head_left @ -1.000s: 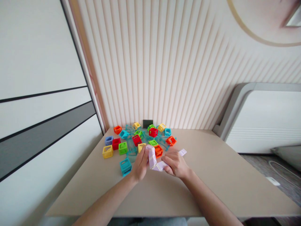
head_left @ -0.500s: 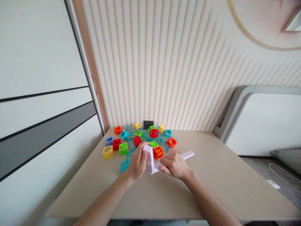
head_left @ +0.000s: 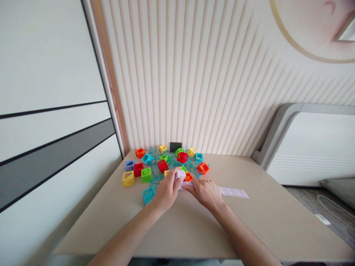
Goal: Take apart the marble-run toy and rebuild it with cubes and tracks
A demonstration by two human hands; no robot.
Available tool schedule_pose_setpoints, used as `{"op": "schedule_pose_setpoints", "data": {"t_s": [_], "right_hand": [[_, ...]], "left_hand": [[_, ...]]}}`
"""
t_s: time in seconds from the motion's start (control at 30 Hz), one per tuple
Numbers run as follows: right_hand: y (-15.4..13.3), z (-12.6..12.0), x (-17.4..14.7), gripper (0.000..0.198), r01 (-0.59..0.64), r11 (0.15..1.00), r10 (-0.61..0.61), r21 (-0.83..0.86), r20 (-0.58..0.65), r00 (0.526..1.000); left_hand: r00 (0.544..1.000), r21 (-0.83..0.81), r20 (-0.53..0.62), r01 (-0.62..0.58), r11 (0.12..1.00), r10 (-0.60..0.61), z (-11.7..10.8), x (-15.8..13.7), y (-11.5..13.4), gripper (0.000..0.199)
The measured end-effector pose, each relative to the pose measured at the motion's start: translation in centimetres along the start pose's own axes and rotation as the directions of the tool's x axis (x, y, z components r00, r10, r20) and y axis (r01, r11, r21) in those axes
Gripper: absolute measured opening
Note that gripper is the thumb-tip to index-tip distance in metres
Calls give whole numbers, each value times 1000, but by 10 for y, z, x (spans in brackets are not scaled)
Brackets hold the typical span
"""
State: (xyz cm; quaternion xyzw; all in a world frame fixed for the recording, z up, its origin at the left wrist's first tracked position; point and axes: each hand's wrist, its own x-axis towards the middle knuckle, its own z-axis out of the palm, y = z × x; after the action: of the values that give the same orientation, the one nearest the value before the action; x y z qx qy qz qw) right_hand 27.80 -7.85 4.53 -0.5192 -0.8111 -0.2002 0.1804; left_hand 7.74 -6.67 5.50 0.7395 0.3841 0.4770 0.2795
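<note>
Left hand [head_left: 167, 187] and right hand [head_left: 206, 191] curl around one lilac segmented strip [head_left: 234, 192]; beyond it lie three red openwork plastic cubes [head_left: 182, 157].

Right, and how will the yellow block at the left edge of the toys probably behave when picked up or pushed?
The yellow block looks hollow, with an opening visible, so it's probably light for its size. Its boxy, flat-sided shape suggests it would slide across the table rather than roll.

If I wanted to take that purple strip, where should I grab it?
Pinch the purple strip across its narrow free end, probably best from the right: that end juts out straight past the right hand, while the left hand holds the bent other end.
</note>
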Motion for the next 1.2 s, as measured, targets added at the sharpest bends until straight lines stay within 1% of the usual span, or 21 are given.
{"op": "schedule_pose_setpoints", "data": {"t_s": [0.03,0.1,0.17,0.27,0.33,0.4,0.53,0.6,0.7,0.8,0.9,1.03,1.13,1.2], "right_hand": [[0,1,-1,56,33,999,-33,9,-15,999],[2,2,-3,55,149,987,-145,53,-68,987],[3,2,-5,53,279,956,-264,87,-149,953],[4,1,-6,51,413,907,-381,81,-261,887],[3,-2,-6,50,471,879,-430,74,-300,851],[2,-4,-6,49,509,857,-462,78,-321,827],[6,-9,-7,49,565,820,-506,91,-346,790],[8,-10,-8,49,581,807,-515,105,-356,780],[12,-11,-10,50,586,797,-503,144,-378,777],[14,-11,-9,49,569,800,-466,187,-403,788],[15,-11,-8,46,537,810,-422,234,-403,812],[14,-11,-5,48,482,805,-345,346,-388,855],[14,-12,-3,50,438,771,-281,463,-370,886],[14,-12,-2,50,401,736,-221,546,-366,904]], "left_hand": [[1000,-4,0,13,1000,-13,0,1,-2,37],[999,5,19,26,1000,-26,1,2,-6,39],[999,33,51,17,999,-19,1,4,-9,42],[995,59,93,38,998,-43,0,4,-10,47],[988,43,129,84,996,-89,-1,3,-9,51],[978,0,168,126,992,-125,-3,2,-7,54],[956,-131,244,196,972,-160,-3,0,-3,55],[950,-172,266,215,962,-164,-1,-1,-4,53],[953,-211,254,223,952,-167,1,-1,-6,50],[946,-251,261,258,933,-192,3,-2,-7,47],[935,-283,283,295,913,-214,5,-4,-5,48],[953,-327,221,273,905,-207,9,-9,-5,53],[940,-393,258,312,865,-222,10,-12,-7,55],[941,-444,276,307,842,-197,11,-12,-8,55]]}}
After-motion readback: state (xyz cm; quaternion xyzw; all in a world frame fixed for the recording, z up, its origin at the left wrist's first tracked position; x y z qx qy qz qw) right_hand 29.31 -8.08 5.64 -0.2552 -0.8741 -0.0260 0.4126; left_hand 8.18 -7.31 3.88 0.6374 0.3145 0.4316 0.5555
